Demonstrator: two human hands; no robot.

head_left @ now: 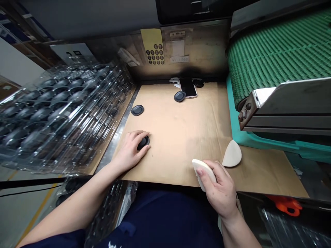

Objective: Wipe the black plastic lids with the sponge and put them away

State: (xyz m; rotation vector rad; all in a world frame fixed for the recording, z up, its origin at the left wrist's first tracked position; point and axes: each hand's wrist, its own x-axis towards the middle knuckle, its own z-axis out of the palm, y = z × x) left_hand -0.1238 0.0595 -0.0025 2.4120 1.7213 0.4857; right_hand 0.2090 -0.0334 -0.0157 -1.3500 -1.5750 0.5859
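Note:
My left hand [133,148] rests on the cardboard sheet [170,137], its fingers curled round a small black oval part [143,142] lying there. In my right hand [219,186] is a flat white pad [204,172], pinched between thumb and fingers above the front edge of the cardboard. Just beyond that hand lies a cream half-round pad [232,154]. Another black oval part [137,110] sits at the sheet's left side. A third black part [179,96] leans near a phone [188,88] at the back.
Stacked clear plastic trays [64,113] holding several black parts stand on the left. To the right, a green conveyor belt [279,55] with a metal guard [292,106] rises over a teal frame [238,134]. An orange-handled tool [287,205] lies below right.

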